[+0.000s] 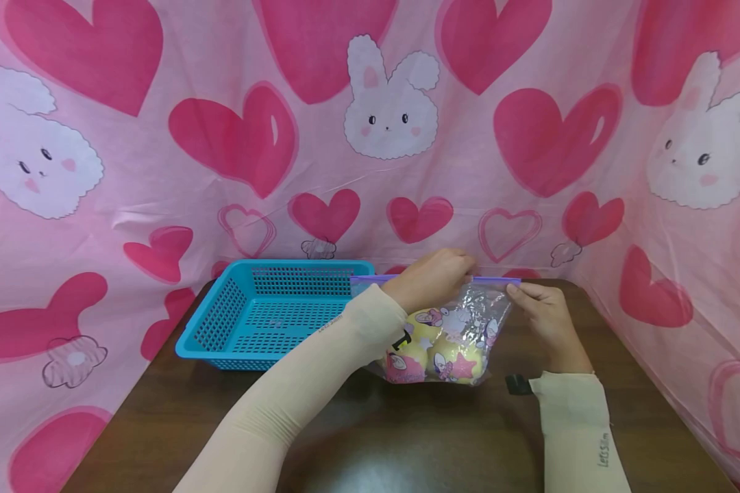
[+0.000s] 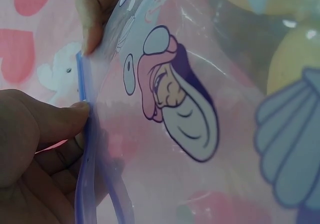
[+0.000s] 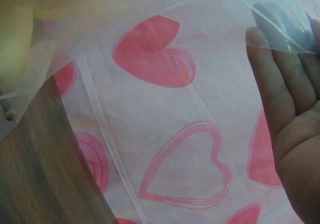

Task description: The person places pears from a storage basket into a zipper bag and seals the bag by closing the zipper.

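A clear printed zip bag with a purple zip strip is held up above the table, bulging with several yellow rounded items whose kind I cannot tell. My left hand reaches across the bag and pinches the strip between thumb and fingers. At the bag's upper right corner, my right hand pinches the strip's end. In the left wrist view, two purple edges stand apart below my left thumb. The right wrist view shows my right fingers partly behind the clear film.
A blue perforated plastic basket stands left of the bag on the dark wooden table. A small black piece shows beside my right sleeve. Pink heart-patterned cloth hangs behind and along both sides.
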The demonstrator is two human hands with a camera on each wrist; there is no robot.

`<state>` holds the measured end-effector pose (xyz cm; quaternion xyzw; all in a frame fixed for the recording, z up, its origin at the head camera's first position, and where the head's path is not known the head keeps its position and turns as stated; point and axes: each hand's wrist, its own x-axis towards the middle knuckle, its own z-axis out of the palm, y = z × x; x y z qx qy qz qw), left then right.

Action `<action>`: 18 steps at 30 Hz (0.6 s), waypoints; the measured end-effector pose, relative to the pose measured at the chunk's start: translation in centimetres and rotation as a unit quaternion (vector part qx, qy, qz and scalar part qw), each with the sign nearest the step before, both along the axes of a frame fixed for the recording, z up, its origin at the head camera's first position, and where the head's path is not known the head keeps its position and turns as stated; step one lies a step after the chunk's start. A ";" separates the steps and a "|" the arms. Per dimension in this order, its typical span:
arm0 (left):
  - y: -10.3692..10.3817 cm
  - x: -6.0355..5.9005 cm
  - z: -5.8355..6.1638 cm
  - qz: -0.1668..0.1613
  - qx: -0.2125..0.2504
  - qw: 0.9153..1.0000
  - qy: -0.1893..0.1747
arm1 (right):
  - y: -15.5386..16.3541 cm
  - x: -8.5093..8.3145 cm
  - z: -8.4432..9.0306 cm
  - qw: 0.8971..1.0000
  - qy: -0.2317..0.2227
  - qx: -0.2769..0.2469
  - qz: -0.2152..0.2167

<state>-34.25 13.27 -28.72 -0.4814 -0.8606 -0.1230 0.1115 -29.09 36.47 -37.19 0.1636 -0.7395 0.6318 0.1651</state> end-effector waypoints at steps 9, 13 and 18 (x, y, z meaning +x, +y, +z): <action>-0.2 0.0 0.0 0.008 -0.003 1.000 -0.003 | 0.0 -0.2 -0.1 1.000 0.009 -0.014 0.019; -0.3 0.0 0.0 0.017 -0.006 1.000 -0.019 | 0.0 -0.2 -0.1 1.000 0.009 -0.015 0.019; -0.6 -0.1 -0.1 0.015 -0.002 1.000 -0.021 | 0.0 -0.3 -0.2 0.999 0.010 -0.019 0.025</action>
